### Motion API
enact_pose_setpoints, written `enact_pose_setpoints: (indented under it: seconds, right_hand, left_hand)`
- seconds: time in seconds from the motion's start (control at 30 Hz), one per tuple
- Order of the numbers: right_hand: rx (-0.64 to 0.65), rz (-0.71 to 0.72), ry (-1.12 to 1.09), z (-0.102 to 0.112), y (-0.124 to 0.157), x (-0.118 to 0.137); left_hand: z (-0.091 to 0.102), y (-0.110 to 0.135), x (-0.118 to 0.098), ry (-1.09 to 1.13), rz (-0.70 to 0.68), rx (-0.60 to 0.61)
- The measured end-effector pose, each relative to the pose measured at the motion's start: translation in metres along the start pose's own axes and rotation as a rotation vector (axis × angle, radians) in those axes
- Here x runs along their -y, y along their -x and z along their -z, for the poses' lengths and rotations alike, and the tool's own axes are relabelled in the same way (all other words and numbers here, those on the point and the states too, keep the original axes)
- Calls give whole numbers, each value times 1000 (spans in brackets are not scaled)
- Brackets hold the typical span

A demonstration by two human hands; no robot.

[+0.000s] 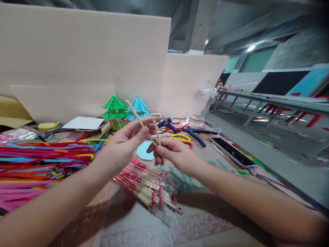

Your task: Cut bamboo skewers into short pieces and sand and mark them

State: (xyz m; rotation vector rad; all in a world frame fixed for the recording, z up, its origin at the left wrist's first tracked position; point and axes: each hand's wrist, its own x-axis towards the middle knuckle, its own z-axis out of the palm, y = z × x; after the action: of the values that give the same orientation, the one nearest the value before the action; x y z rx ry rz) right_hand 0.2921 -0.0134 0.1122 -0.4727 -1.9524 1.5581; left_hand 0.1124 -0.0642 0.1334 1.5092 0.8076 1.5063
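Note:
Between the thumb and fingers of my left hand [132, 133] is a long wooden chopstick [135, 113], slanting up to the left. My right hand [174, 152] pinches a shorter wooden stick [157, 132] that stands nearly upright. The lower ends of the two sticks come close together near my right fingertips; whether they touch I cannot tell. Below my hands lies a heap of wrapped chopsticks [146, 183] in clear plastic with red print. A light blue octagonal piece [145, 151] lies just behind them, partly covered by my hands.
Colourful pipe cleaners [43, 161] spread across the left. Green [115, 109] and blue [138, 107] pagoda models stand at the back. A glue gun [168, 124], pliers [195, 133], yellow-handled scissors [181, 137], a phone [232, 152] and a clear plastic jar [203, 104] sit to the right.

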Motion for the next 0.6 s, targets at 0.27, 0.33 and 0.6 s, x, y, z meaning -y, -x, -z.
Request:
enact_pose_setpoints:
  seconds: [0.27,0.33,0.6]
  right_hand:
    - [-54,79,554,38,-2,33]
    - [-13,24,817,60,0,43]
    - [549,-503,1143,96,-1,27]
  left_hand:
    - [22,-12,-20,-536,109,288]
    - [38,-9,-18,-862,134,453]
    - [93,32,44,-1311,-47,710]
